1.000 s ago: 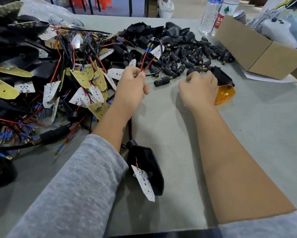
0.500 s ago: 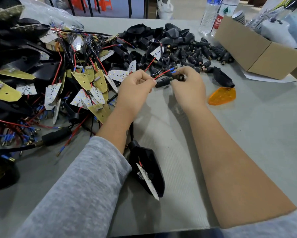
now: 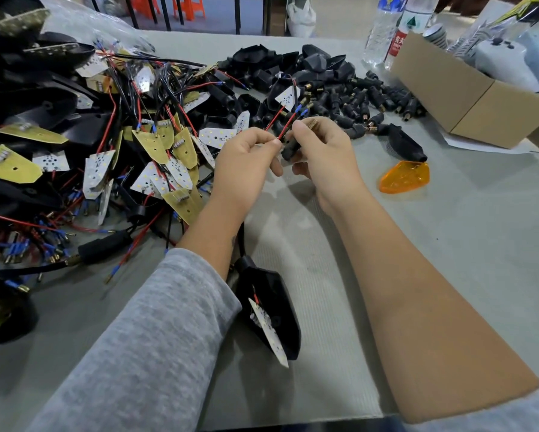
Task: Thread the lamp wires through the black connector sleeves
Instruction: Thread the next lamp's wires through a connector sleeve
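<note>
Since the earlier frames, we note both hands lifted off the tabletop [image 3: 449, 244] and drawn together, the right one having left the orange lens [image 3: 404, 177] and taken up a sleeve.

Item, right hand [image 3: 326, 157]: its grip is curled round a black connector sleeve [image 3: 290, 149], thumb on the upper end, a brass threaded tip [image 3: 312, 122] showing above the fingers.

Item, left hand [image 3: 246, 163]: narrow grip, thumb and forefinger pinching the red lamp wires [image 3: 282, 124] just beside the sleeve's mouth.

Relation: the sleeve lies at 3 o'clock of the left pinch, nearly touching it. Its long axis runs from about 7 to 1 o'clock, tilted up and away from us. The wires run the same slant, their blue-tipped ends [image 3: 299, 109] free beyond the sleeve at 1 o'clock. We cannot tell whether they pass inside the bore or only alongside. We judge the left hand must do the feeding while the right holds steady.

Item, lamp housing [image 3: 274, 310]: black, lying at 6 o'clock between the forearms, white LED board [image 3: 266, 330] hanging out, its black lead running up under the left wrist.

Item, sleeve stock [image 3: 371, 101]: loose black sleeves with brass ends heaped at 1 o'clock.

Item, unfinished lamps [image 3: 90, 135]: a tangle at 10 o'clock.
</note>
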`<state>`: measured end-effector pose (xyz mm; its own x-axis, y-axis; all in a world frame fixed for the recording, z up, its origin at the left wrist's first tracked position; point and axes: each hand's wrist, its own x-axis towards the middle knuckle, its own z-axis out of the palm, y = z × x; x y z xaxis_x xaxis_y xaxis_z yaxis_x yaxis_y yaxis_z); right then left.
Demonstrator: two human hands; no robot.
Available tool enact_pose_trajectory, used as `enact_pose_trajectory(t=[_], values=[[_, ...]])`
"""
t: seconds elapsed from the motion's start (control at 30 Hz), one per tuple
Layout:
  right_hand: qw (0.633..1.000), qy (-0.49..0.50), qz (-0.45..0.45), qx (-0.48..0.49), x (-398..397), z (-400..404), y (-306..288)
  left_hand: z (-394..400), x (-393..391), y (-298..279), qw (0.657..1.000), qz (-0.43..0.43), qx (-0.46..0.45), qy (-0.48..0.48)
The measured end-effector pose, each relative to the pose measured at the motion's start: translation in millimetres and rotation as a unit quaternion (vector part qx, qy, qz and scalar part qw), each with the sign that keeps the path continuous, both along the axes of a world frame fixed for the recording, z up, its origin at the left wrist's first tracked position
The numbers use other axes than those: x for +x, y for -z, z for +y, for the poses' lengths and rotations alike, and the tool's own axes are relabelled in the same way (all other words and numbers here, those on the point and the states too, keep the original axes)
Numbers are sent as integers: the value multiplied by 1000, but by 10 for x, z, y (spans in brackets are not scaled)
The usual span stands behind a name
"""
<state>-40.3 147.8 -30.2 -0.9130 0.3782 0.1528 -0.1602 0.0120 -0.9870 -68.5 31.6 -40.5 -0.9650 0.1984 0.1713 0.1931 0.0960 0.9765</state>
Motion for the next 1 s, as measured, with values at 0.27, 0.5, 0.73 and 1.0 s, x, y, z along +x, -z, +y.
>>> enact_pose_trajectory(t=[0.27,0.5,0.73,1.0], values=[[998,10,2,-57,23,46,-11,-1,-20,17,1000,8,-12,-3],[998,24,-28,-44,12,66,6,7,-73,30,997,-37,58,-44],[999,16,-44,-24,-11,65,37,-13,-53,16,998,-7,42,-40],[993,58,-22,-105,-62,106,83,-17,14,-32,999,-7,45,-24]])
